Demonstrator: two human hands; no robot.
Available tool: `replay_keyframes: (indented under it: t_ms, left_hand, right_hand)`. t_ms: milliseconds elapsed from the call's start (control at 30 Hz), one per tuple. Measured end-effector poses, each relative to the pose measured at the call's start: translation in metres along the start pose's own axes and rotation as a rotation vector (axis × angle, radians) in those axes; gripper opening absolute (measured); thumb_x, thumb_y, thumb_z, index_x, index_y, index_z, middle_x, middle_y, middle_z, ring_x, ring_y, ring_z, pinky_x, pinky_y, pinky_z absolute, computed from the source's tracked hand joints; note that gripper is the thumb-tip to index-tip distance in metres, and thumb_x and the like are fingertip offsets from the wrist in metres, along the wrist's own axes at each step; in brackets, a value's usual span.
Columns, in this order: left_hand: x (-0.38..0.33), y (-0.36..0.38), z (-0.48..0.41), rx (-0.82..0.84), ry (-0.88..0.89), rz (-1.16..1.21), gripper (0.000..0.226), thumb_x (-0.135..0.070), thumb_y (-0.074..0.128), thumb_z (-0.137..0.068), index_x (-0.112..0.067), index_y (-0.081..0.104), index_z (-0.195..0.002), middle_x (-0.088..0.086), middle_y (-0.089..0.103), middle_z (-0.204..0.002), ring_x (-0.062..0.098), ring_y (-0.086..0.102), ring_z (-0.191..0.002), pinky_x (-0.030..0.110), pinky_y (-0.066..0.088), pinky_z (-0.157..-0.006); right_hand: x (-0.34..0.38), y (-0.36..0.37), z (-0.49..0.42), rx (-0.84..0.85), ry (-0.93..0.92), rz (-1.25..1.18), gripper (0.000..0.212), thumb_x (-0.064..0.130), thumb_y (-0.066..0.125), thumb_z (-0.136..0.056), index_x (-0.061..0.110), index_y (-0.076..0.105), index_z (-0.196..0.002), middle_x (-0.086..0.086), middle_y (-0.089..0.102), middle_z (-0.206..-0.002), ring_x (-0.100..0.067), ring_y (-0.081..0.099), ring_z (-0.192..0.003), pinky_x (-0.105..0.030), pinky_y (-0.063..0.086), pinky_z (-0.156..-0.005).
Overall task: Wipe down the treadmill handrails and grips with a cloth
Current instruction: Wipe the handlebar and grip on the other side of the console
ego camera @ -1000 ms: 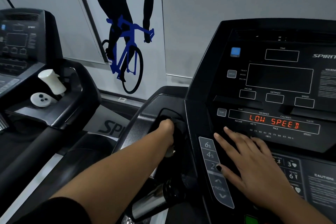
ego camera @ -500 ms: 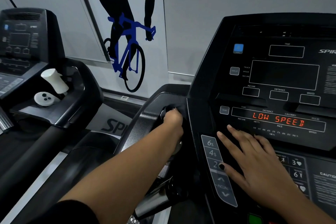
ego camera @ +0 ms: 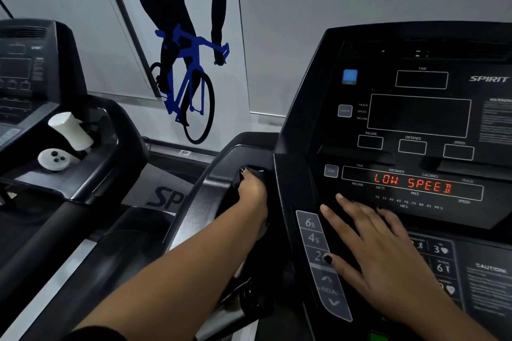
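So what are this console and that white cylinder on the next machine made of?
Console: probably hard black plastic, satin, with soft sheen along its edges. White cylinder: likely matte plastic, opaque and evenly pale; too distant to be sure.

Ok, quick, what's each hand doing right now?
Left hand: fingers curled round a dark cloth on the handrail.
Right hand: open, fingers flat and spread on the treadmill console.
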State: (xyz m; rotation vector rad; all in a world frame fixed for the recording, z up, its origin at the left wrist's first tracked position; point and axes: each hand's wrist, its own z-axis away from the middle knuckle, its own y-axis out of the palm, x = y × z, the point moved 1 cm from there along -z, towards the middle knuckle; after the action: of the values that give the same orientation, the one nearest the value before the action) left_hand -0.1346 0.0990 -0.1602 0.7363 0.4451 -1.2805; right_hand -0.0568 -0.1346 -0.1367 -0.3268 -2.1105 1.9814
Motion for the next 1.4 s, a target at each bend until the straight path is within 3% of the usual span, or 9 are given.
replay_keyframes:
  t_ms: [400, 600, 667, 733, 900, 1033, 1200, 1333, 1400]
  left_hand:
    - [0.024, 0.002, -0.035, 0.107, 0.095, -0.774, 0.074, -0.054, 0.022, -0.101, 0.003, 0.032, -0.147, 0.022, 0.038, -0.15, 0.036, 0.038, -0.137, 0.037, 0.03, -0.111]
    - [0.043, -0.033, -0.038, 0.461, 0.073, -1.036, 0.104, -0.085, 0.047, -0.071, -0.013, 0.039, -0.146, 0.016, 0.052, -0.14, 0.033, 0.054, -0.122, 0.046, 0.044, -0.104]
    - [0.029, -0.045, -0.007, 0.58, 0.22, -1.286, 0.065, -0.046, 0.044, -0.096, -0.02, 0.028, -0.153, 0.012, 0.034, -0.154, 0.032, 0.039, -0.137, 0.045, 0.034, -0.113]
    - [0.022, -0.056, 0.003, 0.597, 0.367, -1.482, 0.054, -0.009, 0.031, -0.101, -0.018, 0.023, -0.154, 0.013, 0.03, -0.156, 0.032, 0.034, -0.14, 0.04, 0.029, -0.115]
    - [0.009, -0.089, 0.02, 0.501, 0.718, -1.855, 0.041, -0.039, 0.029, -0.102, -0.013, 0.051, -0.125, 0.014, 0.063, -0.118, 0.031, 0.059, -0.109, 0.034, 0.043, -0.089]
    - [-0.022, -0.088, 0.026, 0.383, 0.905, -1.606, 0.037, -0.043, 0.036, -0.1, -0.014, 0.056, -0.092, 0.012, 0.067, -0.096, 0.03, 0.063, -0.093, 0.035, 0.047, -0.077]
    - [-0.076, -0.072, 0.02, 0.137, 1.122, -0.925, 0.032, -0.041, 0.035, -0.102, -0.017, 0.056, -0.104, 0.001, 0.062, -0.094, 0.02, 0.059, -0.09, 0.039, 0.048, -0.082]
    - [-0.105, -0.049, -0.011, 0.126, 1.339, -1.035, 0.022, -0.031, 0.033, -0.102, -0.016, 0.049, -0.1, 0.004, 0.053, -0.096, 0.03, 0.053, -0.099, 0.043, 0.043, -0.085]
    - [-0.095, -0.038, -0.034, 0.278, 1.249, -1.238, 0.032, -0.031, 0.034, -0.104, -0.015, 0.048, -0.127, 0.011, 0.051, -0.126, 0.033, 0.044, -0.124, 0.045, 0.036, -0.104]
  right_hand:
    - [0.002, -0.002, -0.002, -0.013, -0.001, 0.011, 0.07, 0.065, 0.026, -0.093, 0.033, 0.014, -0.154, -0.001, 0.027, -0.158, -0.018, 0.04, -0.137, -0.048, 0.03, -0.109]
    - [0.003, -0.003, 0.0, -0.015, 0.008, 0.026, 0.07, 0.064, 0.024, -0.093, 0.033, 0.014, -0.154, -0.001, 0.028, -0.157, -0.019, 0.039, -0.137, -0.048, 0.03, -0.109]
    - [0.004, -0.004, 0.001, -0.01, 0.01, 0.03, 0.069, 0.065, 0.021, -0.094, 0.033, 0.013, -0.155, -0.001, 0.027, -0.158, -0.019, 0.038, -0.137, -0.047, 0.029, -0.109]
    - [0.004, -0.004, 0.001, -0.009, 0.012, 0.032, 0.069, 0.065, 0.019, -0.094, 0.033, 0.013, -0.155, 0.0, 0.027, -0.158, -0.019, 0.038, -0.137, -0.046, 0.028, -0.109]
    - [0.003, -0.004, 0.003, -0.002, 0.013, 0.027, 0.069, 0.066, 0.021, -0.094, 0.034, 0.013, -0.154, 0.0, 0.026, -0.159, -0.018, 0.038, -0.137, -0.045, 0.028, -0.11]
    - [0.003, -0.004, 0.003, 0.004, 0.02, 0.022, 0.069, 0.066, 0.021, -0.094, 0.034, 0.014, -0.154, 0.001, 0.026, -0.159, -0.018, 0.04, -0.137, -0.045, 0.026, -0.109]
    - [0.003, -0.004, 0.003, 0.017, 0.023, 0.009, 0.068, 0.067, 0.02, -0.094, 0.035, 0.015, -0.154, 0.002, 0.025, -0.159, -0.017, 0.039, -0.137, -0.045, 0.026, -0.109]
    - [0.002, -0.005, 0.001, 0.018, 0.02, -0.01, 0.068, 0.068, 0.02, -0.094, 0.038, 0.012, -0.154, 0.004, 0.024, -0.159, -0.016, 0.037, -0.138, -0.045, 0.027, -0.11]
    - [0.002, -0.005, 0.0, 0.021, 0.019, -0.021, 0.068, 0.069, 0.02, -0.093, 0.039, 0.011, -0.154, 0.005, 0.022, -0.16, -0.015, 0.036, -0.139, -0.045, 0.026, -0.111]
